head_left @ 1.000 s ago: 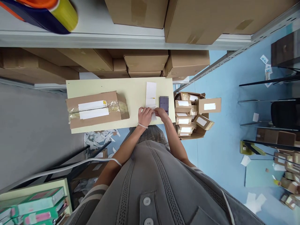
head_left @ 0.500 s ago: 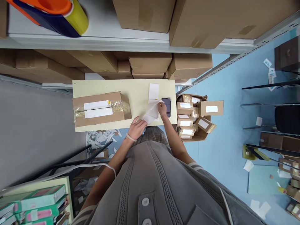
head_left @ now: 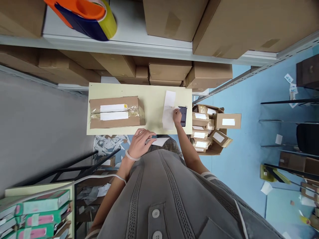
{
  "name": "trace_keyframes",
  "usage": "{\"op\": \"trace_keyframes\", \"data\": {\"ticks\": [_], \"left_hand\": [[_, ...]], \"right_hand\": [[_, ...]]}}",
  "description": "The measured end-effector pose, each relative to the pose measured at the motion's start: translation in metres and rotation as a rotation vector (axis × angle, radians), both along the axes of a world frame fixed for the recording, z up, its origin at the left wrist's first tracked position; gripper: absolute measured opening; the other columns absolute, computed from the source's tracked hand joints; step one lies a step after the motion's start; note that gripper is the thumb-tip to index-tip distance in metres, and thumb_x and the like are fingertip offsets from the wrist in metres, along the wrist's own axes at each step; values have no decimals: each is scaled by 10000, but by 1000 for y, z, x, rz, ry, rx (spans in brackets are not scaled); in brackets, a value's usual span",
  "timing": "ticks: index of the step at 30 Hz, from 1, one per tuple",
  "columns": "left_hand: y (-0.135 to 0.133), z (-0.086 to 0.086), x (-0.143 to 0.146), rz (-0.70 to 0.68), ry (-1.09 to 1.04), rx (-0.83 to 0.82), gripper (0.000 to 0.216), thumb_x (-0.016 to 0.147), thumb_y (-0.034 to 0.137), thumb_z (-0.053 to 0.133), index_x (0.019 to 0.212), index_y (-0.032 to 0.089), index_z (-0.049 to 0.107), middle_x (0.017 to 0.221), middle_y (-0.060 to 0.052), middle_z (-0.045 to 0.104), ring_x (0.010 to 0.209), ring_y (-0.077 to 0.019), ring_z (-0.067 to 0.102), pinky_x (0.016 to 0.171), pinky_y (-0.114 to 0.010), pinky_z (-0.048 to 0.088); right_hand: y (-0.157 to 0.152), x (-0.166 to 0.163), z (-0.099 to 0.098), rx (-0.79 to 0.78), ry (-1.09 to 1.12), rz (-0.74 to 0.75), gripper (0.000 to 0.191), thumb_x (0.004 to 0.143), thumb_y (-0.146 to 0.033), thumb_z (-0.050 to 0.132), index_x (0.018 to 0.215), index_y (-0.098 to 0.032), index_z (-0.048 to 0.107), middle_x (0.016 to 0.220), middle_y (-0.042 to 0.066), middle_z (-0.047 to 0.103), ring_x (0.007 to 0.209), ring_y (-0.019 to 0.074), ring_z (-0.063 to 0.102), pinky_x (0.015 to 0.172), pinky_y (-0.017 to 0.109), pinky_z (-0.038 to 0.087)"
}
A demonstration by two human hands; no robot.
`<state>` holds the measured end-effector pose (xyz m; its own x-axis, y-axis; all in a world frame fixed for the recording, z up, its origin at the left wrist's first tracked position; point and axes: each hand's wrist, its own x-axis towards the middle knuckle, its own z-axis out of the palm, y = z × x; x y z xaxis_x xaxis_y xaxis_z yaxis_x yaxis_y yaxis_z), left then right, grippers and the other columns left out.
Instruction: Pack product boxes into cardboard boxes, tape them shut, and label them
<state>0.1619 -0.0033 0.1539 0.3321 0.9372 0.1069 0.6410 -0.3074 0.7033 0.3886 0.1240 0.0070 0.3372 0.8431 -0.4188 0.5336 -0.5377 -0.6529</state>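
Just off the front edge of the table (head_left: 154, 99), my left hand (head_left: 141, 142) pinches a white slip of paper (head_left: 160, 142) between thumb and fingers. My right hand (head_left: 177, 116) is closed at the right edge of a white label sheet (head_left: 170, 99), which lies on the table with a crease across its middle. A small bit of white shows at those fingertips. Right beside that hand lies a phone (head_left: 183, 116), screen up. On the table's left part rests a taped cardboard box (head_left: 114, 123) with two white labels on top.
Cardboard boxes (head_left: 170, 71) fill the shelf behind the table. A tape dispenser (head_left: 99, 25) sits on the upper shelf. To the right, an open carton (head_left: 215, 151) holds several small labelled boxes. Crumpled paper scraps (head_left: 107, 143) lie below the table's left side.
My left hand has drawn back toward my body with the white slip, apart from the sheet on the table. The sheet now lies flatter under my right hand. The view has shifted slightly.
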Motion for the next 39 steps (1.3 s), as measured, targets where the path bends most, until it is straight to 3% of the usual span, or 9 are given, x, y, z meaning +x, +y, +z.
{"op": "trace_keyframes", "data": {"ticks": [3,7,12,16,21,29,33,36,39], "left_hand": [[-2,11,-8,116,-135,-34,158,882,367,614,992,255,625,761,-9,631,776,-184,608,847,-357,469],[-4,11,-27,312,-376,-129,243,846,396,655,1025,246,586,932,-36,640,874,-173,611,833,-319,489],[0,4,-64,427,-648,-280,424,783,482,693,1082,231,528,1005,-59,622,906,-166,613,789,-288,504],[5,6,-97,370,-720,-400,472,734,485,732,1076,229,533,1003,-59,625,855,-157,612,748,-279,509],[6,0,-136,356,-757,-461,467,699,441,768,1057,225,560,1000,-53,641,869,-153,615,766,-282,519],[-3,-30,-182,387,-777,-658,561,602,449,813,1054,197,597,1095,-89,646,809,-155,629,655,-285,537],[-8,-32,-197,273,-850,-744,448,663,502,768,937,178,627,804,-28,648,645,-117,583,580,-263,507],[-5,-31,-209,319,-837,-684,368,716,522,723,816,180,631,624,23,564,549,-94,524,553,-248,472],[5,-30,-220,397,-760,-572,319,731,491,709,798,183,654,590,32,549,513,-85,481,531,-238,435]], "right_hand": [[-6,2,13,3,-25,23,124,913,-271,467,969,-203,555,894,103,671,885,232,624,808,315,445],[-21,-2,48,184,-78,-43,318,899,-392,513,1134,-178,518,1110,158,654,1047,260,609,898,376,443],[-51,-38,121,298,462,179,427,921,-573,418,1080,-219,594,1041,78,692,1034,207,630,913,332,453],[-70,-90,160,249,642,331,398,849,-556,577,1093,-244,618,915,35,691,941,195,637,887,328,462],[-81,-137,165,306,624,191,310,752,-457,704,943,-224,631,746,-9,646,754,154,604,798,302,470],[-99,-179,181,379,549,137,215,740,-408,722,795,-219,637,809,19,674,782,161,618,802,313,489],[-95,-193,187,433,442,185,189,759,-396,715,793,-222,650,797,20,680,766,166,619,795,322,497],[-87,-201,188,442,423,215,191,754,-386,722,798,-214,650,785,20,677,725,161,607,754,316,497],[-73,-210,186,446,355,230,172,753,-350,711,814,-201,651,792,25,683,711,160,596,741,316,491]]}}
